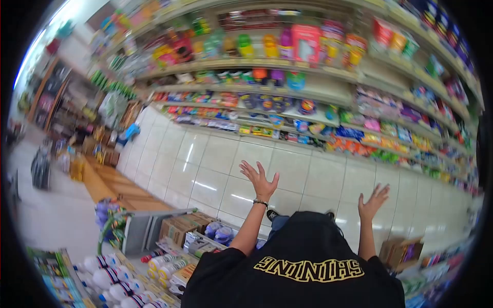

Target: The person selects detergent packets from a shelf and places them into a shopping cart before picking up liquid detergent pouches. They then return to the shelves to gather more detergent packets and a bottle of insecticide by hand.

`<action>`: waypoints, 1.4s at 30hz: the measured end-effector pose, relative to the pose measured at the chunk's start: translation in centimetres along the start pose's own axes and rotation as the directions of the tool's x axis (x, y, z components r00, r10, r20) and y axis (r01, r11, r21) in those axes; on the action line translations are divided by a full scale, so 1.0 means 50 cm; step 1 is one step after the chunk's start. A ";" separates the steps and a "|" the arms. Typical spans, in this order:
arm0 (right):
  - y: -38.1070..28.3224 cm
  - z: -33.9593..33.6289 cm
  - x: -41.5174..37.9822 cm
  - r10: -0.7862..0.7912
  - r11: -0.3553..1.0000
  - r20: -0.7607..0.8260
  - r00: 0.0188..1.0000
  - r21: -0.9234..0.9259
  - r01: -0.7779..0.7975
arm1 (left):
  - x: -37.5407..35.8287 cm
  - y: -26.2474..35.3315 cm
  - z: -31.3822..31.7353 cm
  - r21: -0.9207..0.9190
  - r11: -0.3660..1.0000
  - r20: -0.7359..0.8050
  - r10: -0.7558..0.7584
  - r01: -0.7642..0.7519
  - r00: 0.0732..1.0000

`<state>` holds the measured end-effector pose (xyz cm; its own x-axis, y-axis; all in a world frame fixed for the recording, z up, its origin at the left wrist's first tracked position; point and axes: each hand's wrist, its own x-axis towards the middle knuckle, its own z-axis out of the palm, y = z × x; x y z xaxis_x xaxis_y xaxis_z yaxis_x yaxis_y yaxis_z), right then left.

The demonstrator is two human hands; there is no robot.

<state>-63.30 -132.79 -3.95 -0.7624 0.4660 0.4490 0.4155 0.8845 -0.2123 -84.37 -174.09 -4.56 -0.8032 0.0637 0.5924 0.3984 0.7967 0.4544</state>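
Observation:
My left hand (259, 180) is raised over the tiled floor, its fingers spread and nothing in it. A dark bracelet (261, 203) circles that wrist. On the other side, my right hand (374, 203) is held up too, fingers apart, also holding nothing. Neither hand touches any goods. Ahead of both stand long shelves (226, 65) full of colourful packets and bottles. Nearest below my right hand is an open cardboard box (393, 251) on the floor, with something purple in it.
Behind my left arm, a shelf unit holds white bottles (120, 290), purple-capped containers (223, 233) and cardboard cartons (179, 228). A wooden counter (110, 182) runs along the left, near a blue item (132, 131) on the floor. Pale tiles (218, 154) form the aisle.

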 end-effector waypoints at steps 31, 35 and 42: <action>1.537 -0.275 -0.379 0.949 -0.163 0.314 -0.044 0.363 -0.917 | -0.344 1.164 1.169 -0.476 0.171 0.839 -0.204 -0.862 -0.504; 1.493 -0.045 -0.702 0.896 -0.444 0.024 -0.443 0.088 -0.892 | -0.466 1.810 1.513 -0.537 0.767 0.843 0.480 -0.351 -0.242; 1.529 -0.177 -0.485 0.627 -0.681 0.534 -0.568 0.021 -0.732 | -0.643 2.797 1.774 -0.797 0.600 0.569 0.710 -0.067 -0.415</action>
<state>-8.68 -76.69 -23.41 0.4286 0.3027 -0.8513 0.2645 -0.9430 -0.2021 -42.12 -11.43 -19.08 0.3642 0.8809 -0.3022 0.6460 -0.0052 0.7633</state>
